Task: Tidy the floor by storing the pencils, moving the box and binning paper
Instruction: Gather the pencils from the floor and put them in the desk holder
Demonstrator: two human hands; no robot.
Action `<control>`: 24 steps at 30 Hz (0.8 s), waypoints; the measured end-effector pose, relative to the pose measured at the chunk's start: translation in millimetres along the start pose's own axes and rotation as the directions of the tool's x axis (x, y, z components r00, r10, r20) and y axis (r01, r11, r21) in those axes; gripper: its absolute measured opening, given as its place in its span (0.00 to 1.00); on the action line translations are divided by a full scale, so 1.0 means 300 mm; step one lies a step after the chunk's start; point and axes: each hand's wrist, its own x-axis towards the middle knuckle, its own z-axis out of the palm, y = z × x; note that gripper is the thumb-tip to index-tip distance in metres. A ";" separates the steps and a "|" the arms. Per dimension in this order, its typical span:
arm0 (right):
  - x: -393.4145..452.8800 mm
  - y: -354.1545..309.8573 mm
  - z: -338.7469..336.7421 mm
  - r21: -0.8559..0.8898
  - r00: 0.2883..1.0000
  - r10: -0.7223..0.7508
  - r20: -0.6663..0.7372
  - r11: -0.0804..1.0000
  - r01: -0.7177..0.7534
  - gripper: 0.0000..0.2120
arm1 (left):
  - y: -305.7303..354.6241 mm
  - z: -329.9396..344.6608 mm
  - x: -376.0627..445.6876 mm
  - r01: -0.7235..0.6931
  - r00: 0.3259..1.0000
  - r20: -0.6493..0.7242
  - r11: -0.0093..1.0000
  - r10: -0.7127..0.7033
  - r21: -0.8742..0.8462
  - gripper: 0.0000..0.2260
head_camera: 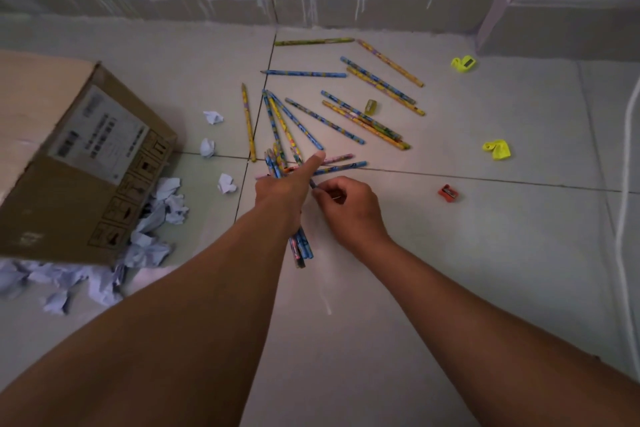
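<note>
My left hand [284,192] grips a bundle of several patterned pencils [301,248] over the tiled floor, thumb stretched forward. Just right of it, my right hand [346,208] pinches one pencil [313,184] at the bundle's side. Several more blue and yellow pencils [325,120] lie scattered on the floor beyond both hands. A tipped cardboard box [79,163] lies at the left. Crumpled pale-blue paper [145,239] spills beside and under it, and three loose paper balls [227,183] lie between box and pencils.
Pencil sharpeners lie on the tiles: a yellow one [463,63] near the wall, an olive one [370,107] among the pencils, a red one [448,193] at the right. A yellow scrap [497,149] sits nearby. A white cord [627,191] runs along the right edge; a wall stands behind.
</note>
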 end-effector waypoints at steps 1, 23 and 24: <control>-0.001 -0.014 0.010 0.070 1.000 0.018 0.019 0.997 -0.019 0.03 | 0.002 0.000 -0.002 -0.018 1.000 0.026 1.000 0.018 -0.016 0.41; 0.244 0.045 0.031 -0.535 0.863 -0.462 0.201 0.687 0.492 0.08 | -0.010 -0.049 0.129 -0.028 0.981 -0.194 0.971 -0.019 -0.239 0.17; 0.246 0.049 0.029 -0.552 0.855 -0.467 0.224 0.662 0.506 0.07 | -0.019 -0.048 0.134 -0.049 0.971 -0.238 0.976 -0.003 -0.212 0.18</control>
